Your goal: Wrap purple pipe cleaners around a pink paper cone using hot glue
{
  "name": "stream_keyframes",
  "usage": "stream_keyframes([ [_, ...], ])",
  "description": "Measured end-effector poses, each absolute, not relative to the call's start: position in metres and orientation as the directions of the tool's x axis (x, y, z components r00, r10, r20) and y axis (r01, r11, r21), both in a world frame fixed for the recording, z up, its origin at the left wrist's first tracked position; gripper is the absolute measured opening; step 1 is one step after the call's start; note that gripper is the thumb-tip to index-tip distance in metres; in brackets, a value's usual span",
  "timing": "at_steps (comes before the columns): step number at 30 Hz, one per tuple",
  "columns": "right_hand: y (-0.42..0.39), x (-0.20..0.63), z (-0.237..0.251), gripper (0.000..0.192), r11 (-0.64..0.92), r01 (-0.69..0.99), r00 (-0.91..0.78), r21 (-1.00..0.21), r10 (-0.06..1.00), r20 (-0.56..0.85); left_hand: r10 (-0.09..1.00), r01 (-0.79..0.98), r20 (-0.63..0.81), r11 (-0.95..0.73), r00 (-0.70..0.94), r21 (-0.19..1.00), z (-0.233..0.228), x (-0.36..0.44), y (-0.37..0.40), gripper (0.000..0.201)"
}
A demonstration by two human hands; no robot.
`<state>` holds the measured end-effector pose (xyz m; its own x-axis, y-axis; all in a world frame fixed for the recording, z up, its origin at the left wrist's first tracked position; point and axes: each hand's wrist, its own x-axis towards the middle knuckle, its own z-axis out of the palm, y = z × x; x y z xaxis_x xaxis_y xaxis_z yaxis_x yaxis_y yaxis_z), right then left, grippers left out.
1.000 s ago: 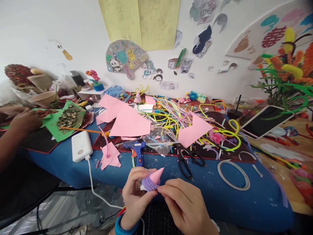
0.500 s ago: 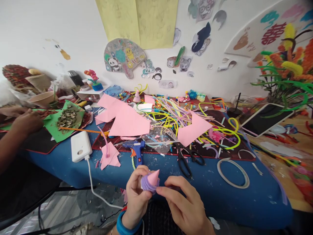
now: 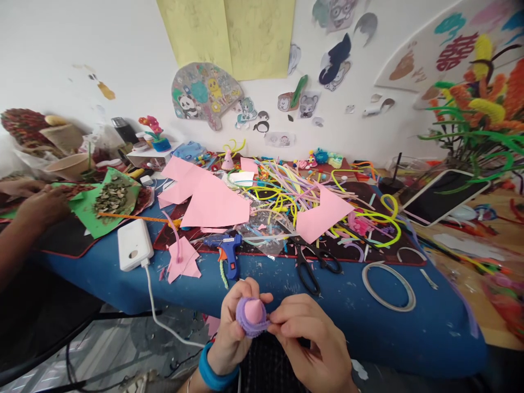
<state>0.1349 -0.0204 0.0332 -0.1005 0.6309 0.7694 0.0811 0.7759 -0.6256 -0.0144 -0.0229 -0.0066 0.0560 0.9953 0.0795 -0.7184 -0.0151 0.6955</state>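
A small pink paper cone (image 3: 254, 311) with purple pipe cleaner (image 3: 244, 326) coiled round its lower part sits in my left hand (image 3: 232, 333), whose fingers wrap it from the left and behind. The cone's tip points up toward me. My right hand (image 3: 309, 333) pinches the loose end of the pipe cleaner at the cone's right side, thumb and forefinger pressed together. Beyond my hands on the blue table cover (image 3: 270, 278) lie a blue hot glue gun (image 3: 231, 254) and black-handled scissors (image 3: 307, 271).
Cut pink sheets (image 3: 216, 202) and a pile of pipe cleaners (image 3: 282, 191) cover the dark mat. A white power box (image 3: 135, 244) with a cable stands left. A tape ring (image 3: 388, 286) and a tablet (image 3: 446, 196) are right. Another person's hand (image 3: 43, 207) works far left.
The cone has tilted so its tip faces me more. My right thumb and fingers have closed on the pipe cleaner's end at its side; before, the forefinger pressed against the coil.
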Motion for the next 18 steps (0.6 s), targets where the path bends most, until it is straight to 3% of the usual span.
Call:
stream_keyframes([
  [5, -0.022, 0.135, 0.039, 0.031, 0.728, 0.002, -0.114, -0.685, 0.681, 0.723, 0.976, -0.75, 0.144, 0.028, 0.164, 0.661, -0.008, -0.012, -0.022, 0.044],
  [12, -0.024, 0.138, 0.042, 0.025, 0.705, 0.073, -0.126, -0.706, 0.708, 0.695, 0.947, -0.771, 0.266, -0.031, 0.181, 0.636, -0.013, -0.004, -0.016, 0.048],
  [18, -0.024, 0.141, 0.044, 0.021, 0.681, 0.034, -0.179, -0.732, 0.724, 0.666, 0.927, -0.807, 0.268, 0.058, 0.262, 0.587, -0.02, -0.003, -0.015, 0.049],
])
